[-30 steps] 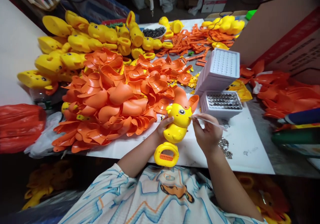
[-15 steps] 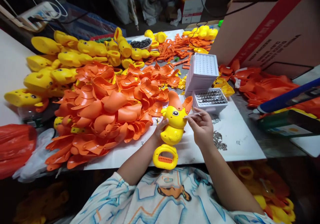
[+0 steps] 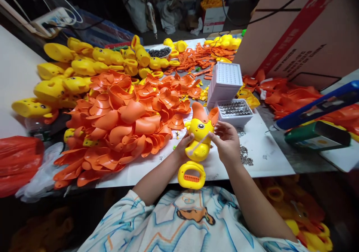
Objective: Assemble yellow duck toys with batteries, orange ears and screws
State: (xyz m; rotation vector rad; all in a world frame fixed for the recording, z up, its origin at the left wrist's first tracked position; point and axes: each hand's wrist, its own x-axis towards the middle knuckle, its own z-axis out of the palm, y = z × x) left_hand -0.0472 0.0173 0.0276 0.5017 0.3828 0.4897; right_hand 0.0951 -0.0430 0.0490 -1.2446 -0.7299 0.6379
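Observation:
A yellow plastic duck toy (image 3: pixel 199 131) with two orange flaps on top and a ring handle below stands upright over the front of the white sheet. My left hand (image 3: pixel 183 145) is closed around its left side. At its right side, my right hand (image 3: pixel 226 141) pinches the upper end of a thin whitish strip (image 3: pixel 200 143) between thumb and forefinger. The strip slants down across the front of the toy, over its beak. Whether my right fingers also touch the toy, I cannot tell. Just beyond them is a white tray (image 3: pixel 235 121) holding rows of small metal pieces.
Orange curved pieces (image 3: pixel 120 121) are heaped to the left, with yellow duck toys (image 3: pixel 56 89) behind. White stacked trays (image 3: pixel 224 83) rise ahead. Small metal pieces (image 3: pixel 245 156) lie on the sheet. A blue pen-shaped tool (image 3: pixel 316 108), a green container (image 3: pixel 316 135) and a cardboard box (image 3: pixel 297 31) are at right.
The whitish strip has swung from beside the toy's cheek to a slant across its beak. Both hands and the toy sit slightly further right in view.

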